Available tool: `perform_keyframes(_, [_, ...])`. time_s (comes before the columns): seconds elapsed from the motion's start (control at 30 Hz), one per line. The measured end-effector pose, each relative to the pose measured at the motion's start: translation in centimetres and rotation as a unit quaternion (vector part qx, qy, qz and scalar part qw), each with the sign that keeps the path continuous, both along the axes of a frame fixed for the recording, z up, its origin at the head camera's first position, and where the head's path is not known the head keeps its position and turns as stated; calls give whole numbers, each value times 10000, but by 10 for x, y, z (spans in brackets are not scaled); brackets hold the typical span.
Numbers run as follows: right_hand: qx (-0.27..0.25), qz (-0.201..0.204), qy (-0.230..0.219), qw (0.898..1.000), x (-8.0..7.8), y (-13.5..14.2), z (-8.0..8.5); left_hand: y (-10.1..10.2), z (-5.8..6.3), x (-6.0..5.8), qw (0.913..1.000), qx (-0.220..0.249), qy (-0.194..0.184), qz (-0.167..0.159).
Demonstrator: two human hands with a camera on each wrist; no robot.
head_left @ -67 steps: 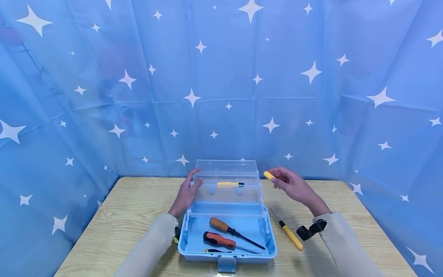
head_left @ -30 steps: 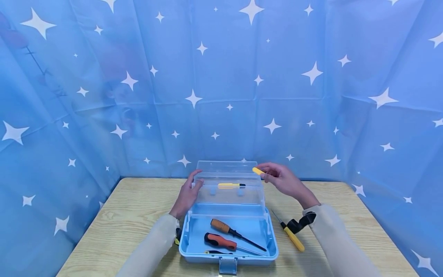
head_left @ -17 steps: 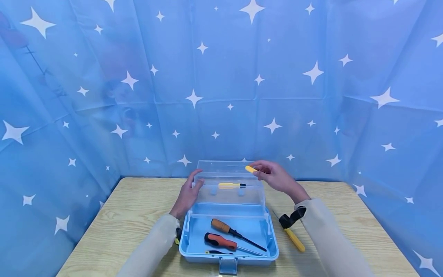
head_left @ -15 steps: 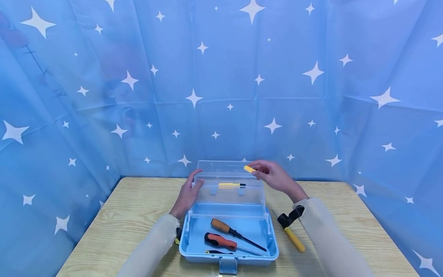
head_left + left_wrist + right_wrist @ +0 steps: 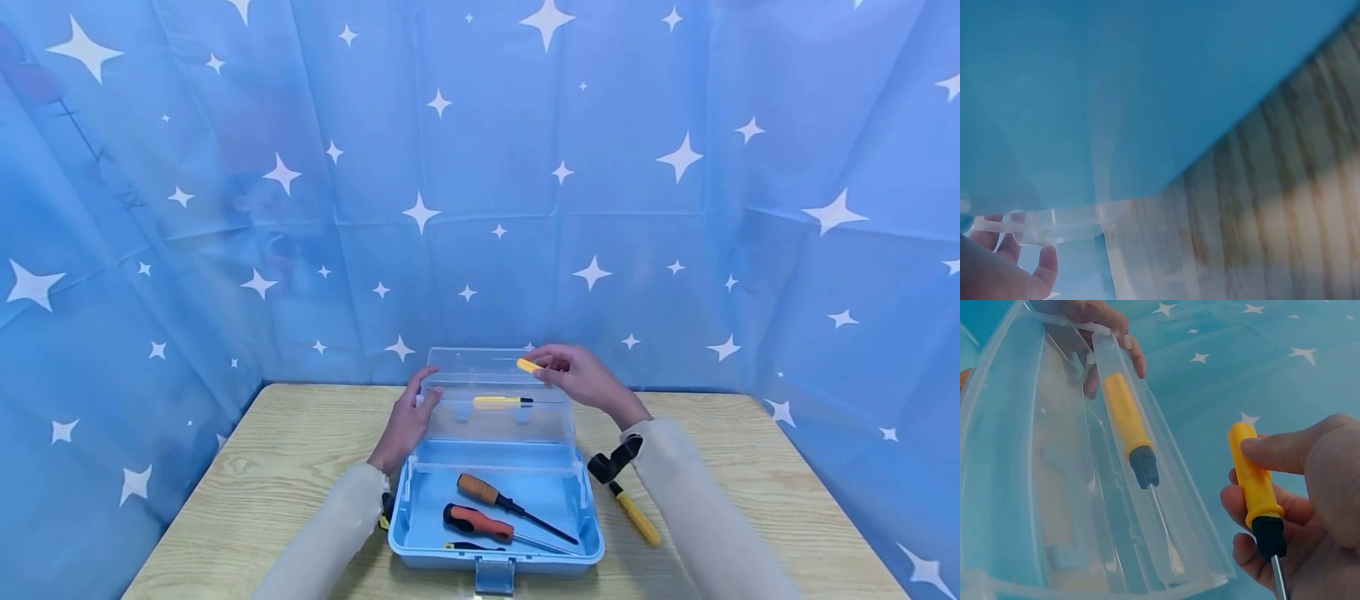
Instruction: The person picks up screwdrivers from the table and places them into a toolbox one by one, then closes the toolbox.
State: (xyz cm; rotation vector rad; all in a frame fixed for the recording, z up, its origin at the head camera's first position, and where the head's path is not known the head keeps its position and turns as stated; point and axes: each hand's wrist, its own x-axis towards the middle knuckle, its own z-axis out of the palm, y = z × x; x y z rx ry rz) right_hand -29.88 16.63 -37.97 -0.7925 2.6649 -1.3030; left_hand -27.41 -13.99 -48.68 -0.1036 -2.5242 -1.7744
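My right hand point(image 5: 585, 377) pinches the yellow handle of a screwdriver point(image 5: 1249, 465) between thumb and fingers, above the right end of a raised clear tray point(image 5: 442, 429). Its black collar and metal shaft show in the right wrist view. Another yellow-handled screwdriver point(image 5: 1124, 412) lies lengthwise in the tray's compartment. My left hand point(image 5: 403, 423) grips the tray's left end, fingers behind and thumb in front. Below is the open light-blue toolbox point(image 5: 540, 483), holding a brown-handled screwdriver point(image 5: 480, 490) and a red-and-black screwdriver point(image 5: 480, 522).
A third yellow-handled screwdriver point(image 5: 637, 517) lies on the wooden table point(image 5: 300, 442), right of the box. A small black-and-yellow tool point(image 5: 472, 547) lies along the box's front wall. The latch point(image 5: 495, 575) hangs at the front. A blue star-patterned curtain point(image 5: 480, 167) stands behind.
My right hand has moved left with its screwdriver, from beside the tray to over its right end. My left hand keeps its grip on the tray.
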Motion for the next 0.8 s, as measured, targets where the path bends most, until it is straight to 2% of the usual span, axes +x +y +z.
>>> perform_keyframes(0.27, [144, 48, -51, 9999, -8, -18, -3, -2, -1, -4, 10000, 13, -66, -30])
perform_keyframes(0.53, [285, 216, 35, 9994, -6, -37, -9, -2, -2, -4, 10000, -45, 7, -24])
perform_keyframes(0.8, [503, 145, 127, 9985, -8, -45, -15, -1, -2, -4, 10000, -26, 10, -38])
